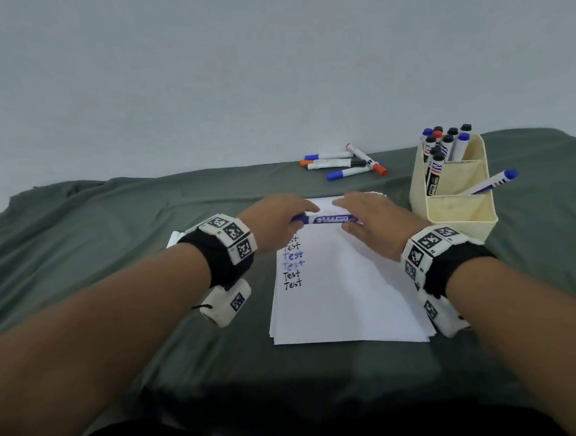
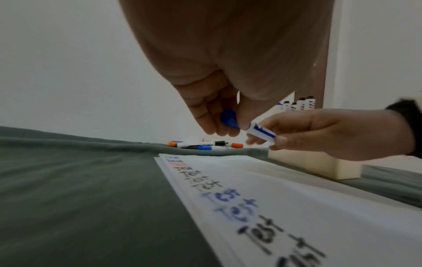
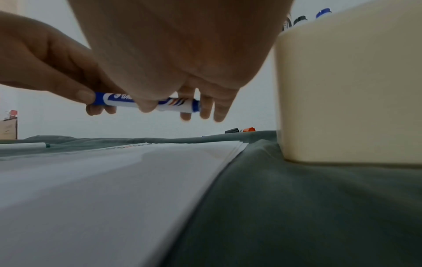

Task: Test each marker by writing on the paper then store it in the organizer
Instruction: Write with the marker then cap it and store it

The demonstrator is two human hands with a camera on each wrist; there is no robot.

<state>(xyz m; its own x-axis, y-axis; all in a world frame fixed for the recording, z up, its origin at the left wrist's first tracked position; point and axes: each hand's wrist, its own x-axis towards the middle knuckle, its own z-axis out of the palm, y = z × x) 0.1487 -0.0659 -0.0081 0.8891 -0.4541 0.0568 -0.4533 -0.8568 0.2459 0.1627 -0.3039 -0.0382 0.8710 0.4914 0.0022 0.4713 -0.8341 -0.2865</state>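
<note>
A blue whiteboard marker (image 1: 327,219) is held level above the top of the white paper stack (image 1: 345,298). My left hand (image 1: 280,218) pinches its blue cap (image 2: 229,119) end; my right hand (image 1: 368,223) grips the barrel (image 3: 146,103) with thumb and fingers. The paper carries several lines of "Test" in black and blue (image 1: 292,264). The cream organizer (image 1: 461,214) stands right of the paper, with several markers (image 1: 444,147) upright in its back compartment and one blue marker (image 1: 493,182) leaning in the middle one.
Several loose markers (image 1: 344,164) with blue, orange and black caps lie in a pile beyond the paper on the green cloth (image 1: 112,228). A white object (image 1: 175,240) lies left of the paper behind my left wrist. A plain wall rises behind the table.
</note>
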